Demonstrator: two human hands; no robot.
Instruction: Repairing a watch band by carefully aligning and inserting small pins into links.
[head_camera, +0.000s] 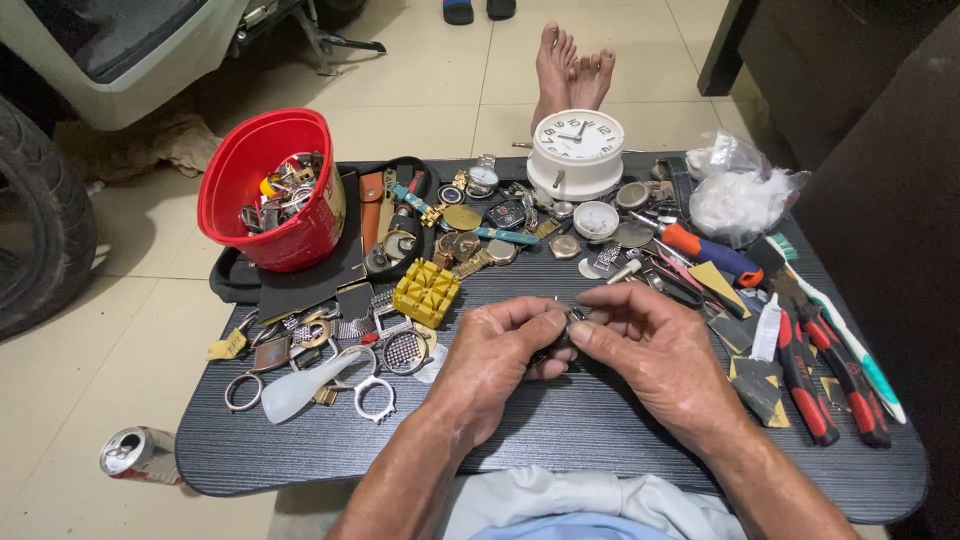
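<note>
My left hand (495, 365) and my right hand (655, 350) meet over the middle of a dark lap table (560, 430). Together they pinch a small dark metal watch part (566, 330) between thumbs and fingertips; most of it is hidden by my fingers. A yellow slotted watch holder block (427, 290) lies just left of my left hand. Loose watch cases, rings and a mesh strap (390, 345) lie around it.
A red bucket (268, 190) of metal parts stands at the back left. A white round alarm clock (577, 150) sits at the back centre, a plastic bag (742, 192) to its right. Red-handled pliers (815, 370), a toothbrush (850, 345) and a screwdriver (710, 252) lie right. A can (140, 455) lies on the floor.
</note>
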